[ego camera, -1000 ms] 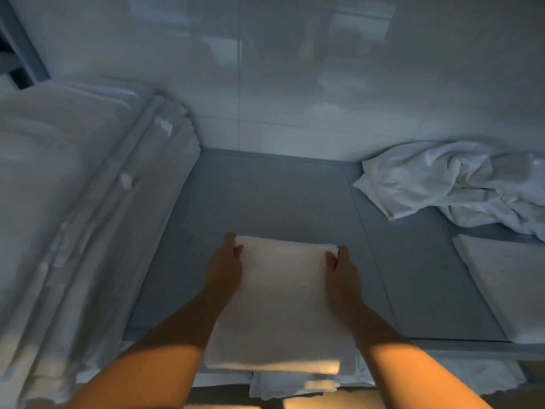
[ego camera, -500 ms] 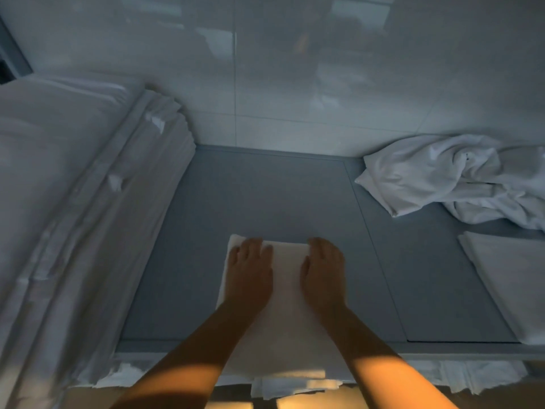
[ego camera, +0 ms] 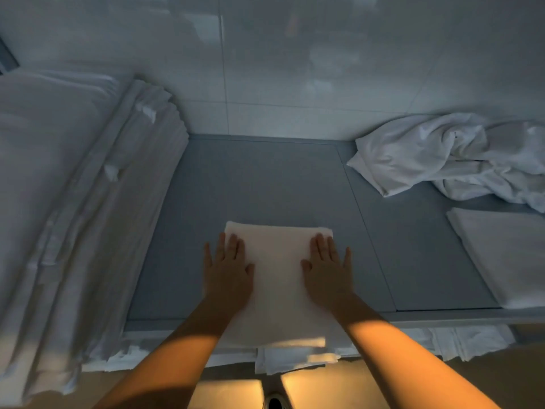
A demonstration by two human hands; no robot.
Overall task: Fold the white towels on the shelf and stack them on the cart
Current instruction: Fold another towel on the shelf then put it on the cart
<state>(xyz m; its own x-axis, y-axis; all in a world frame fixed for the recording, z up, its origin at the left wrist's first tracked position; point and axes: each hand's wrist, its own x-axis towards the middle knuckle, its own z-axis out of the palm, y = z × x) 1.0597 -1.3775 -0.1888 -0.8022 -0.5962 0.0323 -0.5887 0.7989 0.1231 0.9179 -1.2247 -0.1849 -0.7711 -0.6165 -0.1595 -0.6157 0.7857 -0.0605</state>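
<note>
Both flat, the left hand (ego camera: 228, 268) and right hand (ego camera: 327, 267) press the folded towel (ego camera: 278, 278) on the shelf (ego camera: 265, 184).

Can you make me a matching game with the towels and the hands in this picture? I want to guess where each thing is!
Things:
1. folded towel
2. crumpled towel
3. tall stack of linen
4. left hand

Places or states:
A. piled high at the left side of the shelf
B. lying in a messy heap at the far right
C. flat under both hands in the middle
D. pressing flat on the left edge of the folded towel

Right pairs: 1-C, 2-B, 3-A, 4-D. The right hand presses flat on the other edge.
</note>
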